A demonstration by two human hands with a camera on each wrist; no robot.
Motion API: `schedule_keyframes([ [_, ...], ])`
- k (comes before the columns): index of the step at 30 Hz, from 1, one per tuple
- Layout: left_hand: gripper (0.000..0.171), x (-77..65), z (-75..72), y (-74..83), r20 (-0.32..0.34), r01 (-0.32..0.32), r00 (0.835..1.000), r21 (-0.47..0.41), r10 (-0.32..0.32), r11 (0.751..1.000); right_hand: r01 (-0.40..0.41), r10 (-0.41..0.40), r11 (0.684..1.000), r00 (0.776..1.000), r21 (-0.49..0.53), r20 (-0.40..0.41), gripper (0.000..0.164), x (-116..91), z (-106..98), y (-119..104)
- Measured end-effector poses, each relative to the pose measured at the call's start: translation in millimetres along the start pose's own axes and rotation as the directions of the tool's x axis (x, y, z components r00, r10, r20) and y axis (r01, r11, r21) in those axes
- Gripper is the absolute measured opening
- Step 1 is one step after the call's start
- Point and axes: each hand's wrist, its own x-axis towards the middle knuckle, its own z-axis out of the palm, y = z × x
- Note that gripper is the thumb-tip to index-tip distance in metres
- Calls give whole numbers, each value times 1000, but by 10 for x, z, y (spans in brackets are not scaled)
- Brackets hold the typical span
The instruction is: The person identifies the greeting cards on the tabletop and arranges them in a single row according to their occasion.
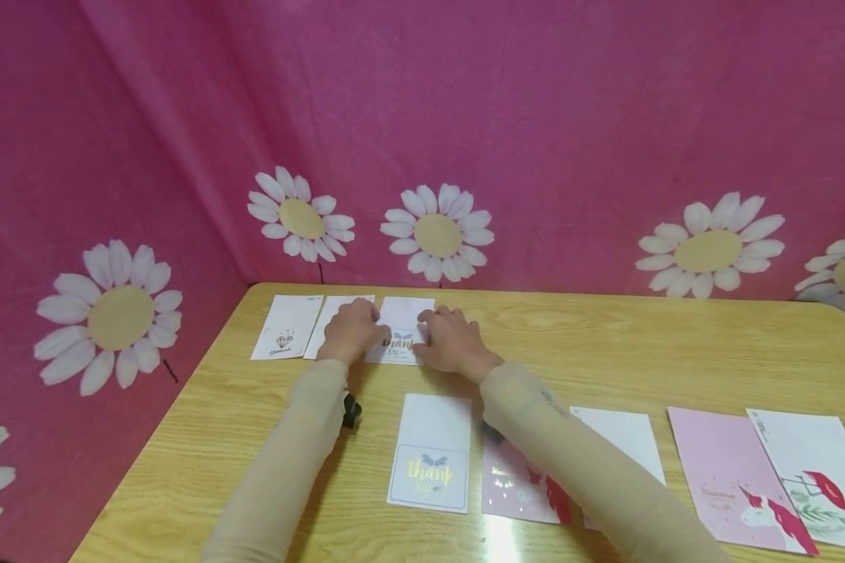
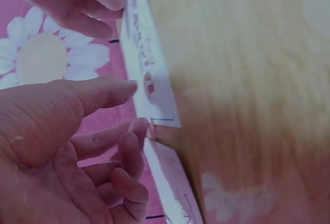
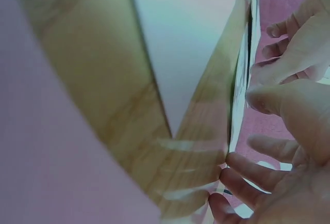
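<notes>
A white card with gold "thank you" lettering (image 1: 403, 314) lies flat in the far row on the table. My left hand (image 1: 352, 331) is at its left edge, thumb over the card and the other fingers loosely bent. On the opposite edge, the fingers of my right hand (image 1: 456, 342) are spread and touch the card or the table beside it. In the left wrist view the left thumb meets the card (image 2: 149, 53) near its printed end. The right wrist view has the right fingertips (image 3: 227, 175) against the table close to the card row.
To the left lie a diamond-print card (image 1: 285, 324) and another white card (image 1: 320, 320), partly behind my left hand. Nearer me are a second "thank you" card (image 1: 433, 446), unicorn cards (image 1: 711, 446), a flamingo card (image 1: 803, 442) and a white one (image 1: 620, 434). A pink flowered cloth (image 1: 535, 141) hangs behind the wooden table (image 1: 570, 332).
</notes>
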Motion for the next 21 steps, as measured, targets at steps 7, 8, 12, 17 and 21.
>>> schedule_keyframes([
  [7,40,-127,-103,-71,-7,-103,995,-80,103,991,54,-55,997,998,63,8,52,-139,-60,112],
  [8,40,-155,-115,-85,2,-138,990,-80,139,987,71,-72,995,997,66,11,51,-169,-78,134],
  [12,38,-279,-144,-146,82,-270,956,-126,281,955,142,-145,987,989,79,28,44,-286,-147,221],
  [17,36,-439,-119,-203,189,-335,907,-214,376,917,199,-204,977,977,79,59,40,-437,-221,285],
  [21,32,-555,-58,-209,224,-355,887,-232,405,906,263,-266,963,962,52,63,36,-547,-262,315],
])
